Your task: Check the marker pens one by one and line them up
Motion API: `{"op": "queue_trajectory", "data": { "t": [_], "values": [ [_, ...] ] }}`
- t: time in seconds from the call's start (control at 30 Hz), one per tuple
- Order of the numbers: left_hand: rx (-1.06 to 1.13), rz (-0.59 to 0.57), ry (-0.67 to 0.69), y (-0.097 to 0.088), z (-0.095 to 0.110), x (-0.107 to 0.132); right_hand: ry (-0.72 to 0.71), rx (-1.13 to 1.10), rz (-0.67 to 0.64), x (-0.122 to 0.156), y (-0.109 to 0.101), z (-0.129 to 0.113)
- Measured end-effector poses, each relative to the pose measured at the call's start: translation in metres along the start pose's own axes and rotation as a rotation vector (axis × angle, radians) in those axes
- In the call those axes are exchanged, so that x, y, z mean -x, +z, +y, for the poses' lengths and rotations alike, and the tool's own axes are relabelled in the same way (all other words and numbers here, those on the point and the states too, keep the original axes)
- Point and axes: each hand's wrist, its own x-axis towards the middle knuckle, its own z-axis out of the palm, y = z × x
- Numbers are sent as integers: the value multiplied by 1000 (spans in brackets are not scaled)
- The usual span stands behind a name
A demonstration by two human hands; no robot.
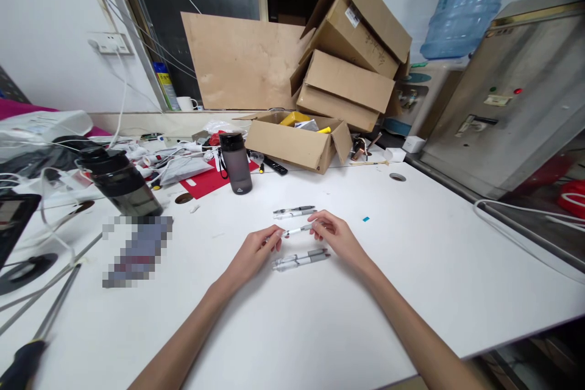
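Between my two hands a slim white-and-grey pen [298,231] is held roughly level, just above the white table. My left hand [256,251] pinches its left end between thumb and fingers. At the other end, my right hand [336,237] grips the grey part with closed fingers. Beyond my hands lies a pair of pens [294,212], one dark and one pale, side by side. Nearer to me, below the held pen, more clear-and-grey pens [300,259] rest close together on the tabletop.
A dark bottle [236,164] stands behind my hands, and another bottle [121,183] is at left. An open cardboard box [292,141] sits at the back. Cables and clutter cover the left side; a screwdriver [50,311] lies near the left edge. A metal cabinet [507,97] borders the right.
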Motion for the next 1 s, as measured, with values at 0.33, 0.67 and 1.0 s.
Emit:
{"op": "queue_trajectory", "data": {
  "t": [0.33, 0.67, 1.0],
  "values": [
    [25, -13, 16, 2, 0, 0, 121, 24, -9, 2, 3, -2],
    [-15, 17, -11, 2, -4, 0, 30, 27, -19, 3, 4, -1],
    [-5, 8, -22, 2, 0, 0, 4, 43, 0, 3, 4, -4]
  ]
}}
